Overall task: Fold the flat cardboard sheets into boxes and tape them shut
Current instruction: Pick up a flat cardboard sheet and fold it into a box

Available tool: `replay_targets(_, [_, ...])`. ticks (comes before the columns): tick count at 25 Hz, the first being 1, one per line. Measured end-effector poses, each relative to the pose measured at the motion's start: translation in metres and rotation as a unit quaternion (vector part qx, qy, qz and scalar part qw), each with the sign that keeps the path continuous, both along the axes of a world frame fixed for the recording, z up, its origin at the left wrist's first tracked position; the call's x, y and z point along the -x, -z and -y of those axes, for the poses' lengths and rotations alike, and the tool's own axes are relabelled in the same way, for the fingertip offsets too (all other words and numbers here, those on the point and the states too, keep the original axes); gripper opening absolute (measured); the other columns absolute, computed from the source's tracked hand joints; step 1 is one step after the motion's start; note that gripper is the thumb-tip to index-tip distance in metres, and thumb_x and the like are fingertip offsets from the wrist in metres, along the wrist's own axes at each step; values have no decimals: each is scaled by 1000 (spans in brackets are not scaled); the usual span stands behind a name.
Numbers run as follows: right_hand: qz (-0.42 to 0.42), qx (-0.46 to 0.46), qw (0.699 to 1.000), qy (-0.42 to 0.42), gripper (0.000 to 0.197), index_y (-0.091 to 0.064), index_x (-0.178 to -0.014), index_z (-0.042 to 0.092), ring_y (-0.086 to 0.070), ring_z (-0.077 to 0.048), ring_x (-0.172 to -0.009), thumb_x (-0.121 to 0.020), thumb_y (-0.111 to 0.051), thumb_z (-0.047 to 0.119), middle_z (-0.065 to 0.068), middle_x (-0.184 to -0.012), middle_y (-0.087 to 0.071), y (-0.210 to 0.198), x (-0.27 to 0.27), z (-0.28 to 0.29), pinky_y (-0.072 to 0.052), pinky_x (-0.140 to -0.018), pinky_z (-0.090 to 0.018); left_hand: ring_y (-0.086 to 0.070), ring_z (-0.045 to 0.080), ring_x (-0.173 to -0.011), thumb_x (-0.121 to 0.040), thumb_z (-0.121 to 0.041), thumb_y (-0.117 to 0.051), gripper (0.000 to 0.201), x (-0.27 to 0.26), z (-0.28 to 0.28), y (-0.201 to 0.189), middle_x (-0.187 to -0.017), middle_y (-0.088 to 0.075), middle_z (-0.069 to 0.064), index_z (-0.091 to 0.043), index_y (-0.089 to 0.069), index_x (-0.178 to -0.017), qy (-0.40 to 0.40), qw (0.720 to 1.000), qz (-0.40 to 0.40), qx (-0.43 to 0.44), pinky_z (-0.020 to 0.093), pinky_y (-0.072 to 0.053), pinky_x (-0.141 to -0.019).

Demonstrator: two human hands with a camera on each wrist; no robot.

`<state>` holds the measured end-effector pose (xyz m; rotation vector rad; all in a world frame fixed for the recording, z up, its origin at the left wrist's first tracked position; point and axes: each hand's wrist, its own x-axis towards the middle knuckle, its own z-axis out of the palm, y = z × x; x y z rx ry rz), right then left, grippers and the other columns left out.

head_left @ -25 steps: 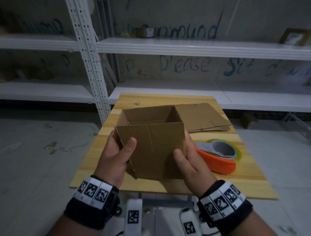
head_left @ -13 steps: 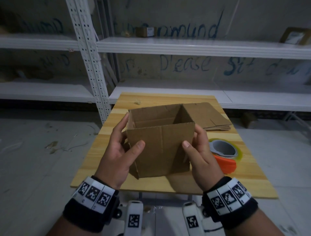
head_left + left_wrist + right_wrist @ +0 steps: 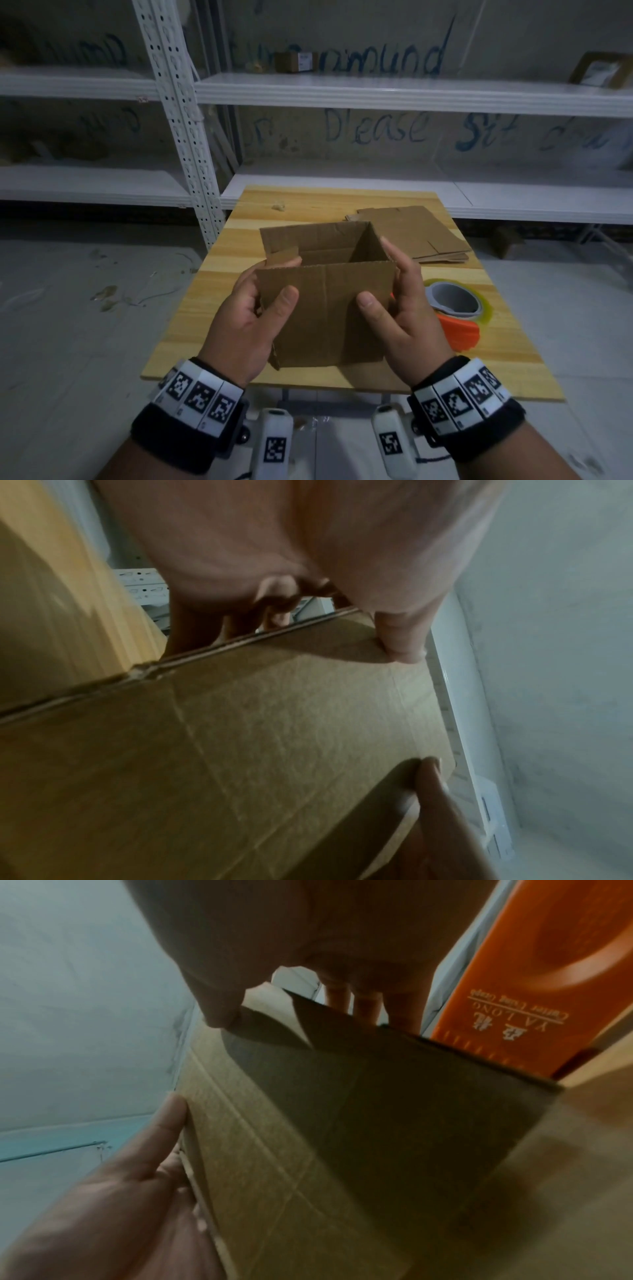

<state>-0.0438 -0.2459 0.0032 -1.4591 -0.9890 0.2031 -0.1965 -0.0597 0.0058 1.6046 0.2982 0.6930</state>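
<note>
An open-topped brown cardboard box point(image 3: 329, 308) is held upright just above the wooden table point(image 3: 212, 308). My left hand point(image 3: 255, 287) grips its left front corner, thumb on the front face and fingers round the left side, touching a small flap point(image 3: 282, 255) bent inward. My right hand point(image 3: 394, 291) grips the right front corner, thumb in front, fingers along the right wall. In the left wrist view the box face point(image 3: 274, 737) fills the frame. The right wrist view shows the box point(image 3: 342, 1123) from below; its underside is hidden.
Flat cardboard sheets point(image 3: 418, 233) lie stacked at the table's back right. An orange tape dispenser point(image 3: 459, 332) with a tape roll point(image 3: 452, 299) sits just right of my right hand, also in the right wrist view point(image 3: 531, 974). White metal shelving point(image 3: 376, 92) stands behind the table.
The box has been squared up and shifted slightly right. My left fingers moved round its left side, where a small flap now bends inward. My right fingers rose along the right wall.
</note>
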Motion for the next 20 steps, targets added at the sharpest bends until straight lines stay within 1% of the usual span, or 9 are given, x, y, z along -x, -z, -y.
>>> replay_targets(1, [6, 2, 1000, 0, 66, -35, -151, 62, -62, -15, -135, -95, -68, 47, 5, -151, -56, -1, 0, 0, -59, -105, -43, -71, 23, -127, -74, -87, -73, 58, 0, 1, 1, -145, -67, 0, -60, -71, -125, -4, 1000, -14, -13, 47, -67, -91])
replay_targets(3, [18, 3, 1000, 0, 63, -37, -148, 63, -64, -15, -132, -95, -66, 48, 2, -149, -57, -3, 0, 1, -60, -104, -43, -71, 25, -127, -72, -92, -68, 58, 0, 2, 2, -146, -66, 5, -62, -72, -121, -12, 999, -23, -25, 54, -67, -90])
replay_targets(6, [19, 3, 1000, -7, 58, -39, -144, 67, -65, -13, -128, -94, -65, 50, 3, -147, -58, -5, 0, 3, -61, -104, -42, -70, 24, -127, -73, -94, -64, 55, 1, 2, 3, -148, -64, 5, -64, -73, -118, -19, 999, -16, -38, 49, -67, -89])
replay_targets(8, [49, 31, 998, 9, 51, -45, -142, 62, -60, -10, -134, -95, -62, 58, 6, -150, -55, -3, -2, 4, -58, -108, -44, -70, 20, -127, -75, -93, -65, 55, 0, 5, 2, -151, -60, -6, -60, -75, -117, -12, 999, -10, -34, 43, -68, -86])
replay_targets(10, [87, 87, 992, 36, 43, -62, -133, 51, -48, 1, -141, -94, -54, 69, 16, -154, -46, -1, -5, 4, -50, -113, -40, -69, 14, -126, -75, -93, -64, 58, -1, 9, 0, -149, -57, -20, -55, -77, -117, -7, 999, -8, -32, 38, -68, -84])
replay_targets(13, [78, 101, 990, 58, 62, -73, -124, 39, -41, 7, -143, -93, -41, 82, 17, -154, -45, 3, -7, 4, -42, -114, -32, -68, 10, -126, -78, -100, -46, 68, -1, 12, 0, -153, -56, -14, -56, -76, -119, -22, 998, -28, -48, 36, -65, -90])
replay_targets(16, [56, 101, 990, 76, 75, -74, -126, 32, -45, 0, -143, -93, -34, 86, 13, -154, -48, 2, -6, 3, -42, -115, -35, -68, 14, -128, -80, -103, -31, 83, -3, 11, 1, -149, -65, -4, -50, -74, -128, -36, 997, -56, -43, 49, -60, -103])
replay_targets(18, [29, 105, 990, 87, 64, -74, -125, 31, -44, 2, -143, -95, -41, 77, 20, -151, -49, 0, -5, 2, -41, -116, -34, -68, 12, -127, -88, -95, -36, 78, -6, 13, -1, -141, -71, -5, -42, -75, -129, -59, 996, -58, -29, 51, -55, -110])
replay_targets(20, [6, 96, 991, 96, 44, -74, -121, 38, -47, 8, -137, -97, -47, 64, 33, -139, -53, -5, -1, 0, -43, -111, -29, -69, 11, -125, -97, -74, -44, 52, -10, 16, -5, -135, -74, -7, -42, -80, -117, -84, 995, -49, -16, 51, -53, -113])
